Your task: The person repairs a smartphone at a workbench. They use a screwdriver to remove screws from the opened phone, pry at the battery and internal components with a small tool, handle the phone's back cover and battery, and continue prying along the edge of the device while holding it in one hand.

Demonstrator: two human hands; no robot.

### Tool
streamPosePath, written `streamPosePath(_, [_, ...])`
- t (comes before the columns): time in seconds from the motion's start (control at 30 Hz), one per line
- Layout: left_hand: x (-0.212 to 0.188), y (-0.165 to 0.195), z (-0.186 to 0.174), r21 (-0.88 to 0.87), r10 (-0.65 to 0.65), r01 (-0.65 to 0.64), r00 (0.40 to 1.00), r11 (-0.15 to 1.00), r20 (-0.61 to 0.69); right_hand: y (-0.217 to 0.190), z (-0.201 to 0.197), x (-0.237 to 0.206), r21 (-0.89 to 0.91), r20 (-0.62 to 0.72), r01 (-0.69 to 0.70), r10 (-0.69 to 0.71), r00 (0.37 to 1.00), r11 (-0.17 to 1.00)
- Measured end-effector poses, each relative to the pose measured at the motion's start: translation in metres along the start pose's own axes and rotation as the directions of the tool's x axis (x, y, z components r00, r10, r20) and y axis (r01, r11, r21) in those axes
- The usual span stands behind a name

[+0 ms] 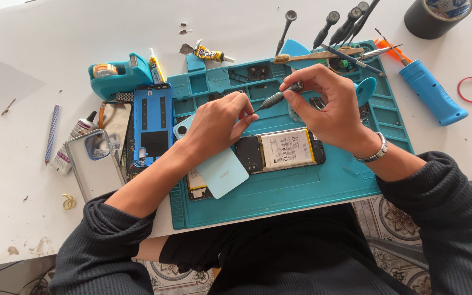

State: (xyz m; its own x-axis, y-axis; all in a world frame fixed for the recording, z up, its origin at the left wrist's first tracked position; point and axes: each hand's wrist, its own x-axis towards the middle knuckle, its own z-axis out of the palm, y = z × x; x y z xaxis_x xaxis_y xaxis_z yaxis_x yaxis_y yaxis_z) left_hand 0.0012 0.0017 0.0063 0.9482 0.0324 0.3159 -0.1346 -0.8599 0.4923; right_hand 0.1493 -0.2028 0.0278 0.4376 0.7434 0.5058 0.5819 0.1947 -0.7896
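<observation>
Both hands [279,112] grip screwdriver [273,99]

Head-worn camera, looking steeply down — close over the teal mat [301,191]

Your right hand [331,106] pinches a small screwdriver [273,100] by its cap, its tip meeting your left hand's [217,123] fingertips — both above an opened phone [279,150], battery exposed, on the teal repair mat [301,191], beside a pale-blue back cover [222,172].

- Bright, even daylight washes the white table [39,33] pale.
- Soft shadows sit under both forearms.
- Sharp focus throughout, slight wide-angle bend at edges.
</observation>
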Motion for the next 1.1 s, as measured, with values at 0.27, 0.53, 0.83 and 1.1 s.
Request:
streamPosePath(0.27, [0.000,-0.001,0.001,-0.009,-0.001,0.001,1.000,1.000,-0.001,0.000,0.000,0.000,-0.005,-0.001,0.004,-0.004,1.000,1.000])
streamPosePath(0.53, [0.002,0.002,-0.003,0.023,-0.026,0.025,0.999,0.999,0.035,-0.001,0.002,-0.001,-0.005,0.003,0.001,-0.001,1.000,1.000])
streamPosePath(0.83, [0.002,0.002,-0.002,0.020,-0.011,0.010,0.998,1.000,0.062,0.006,0.007,-0.007,0.181,-0.129,0.111,-0.089,0.988,0.977])
streamPosePath(1.1, [0.001,-0.001,-0.002,0.027,-0.016,0.014,0.995,1.000,0.098,-0.003,0.019,-0.013,0.088,0.101,0.217,-0.225,0.969,0.972])
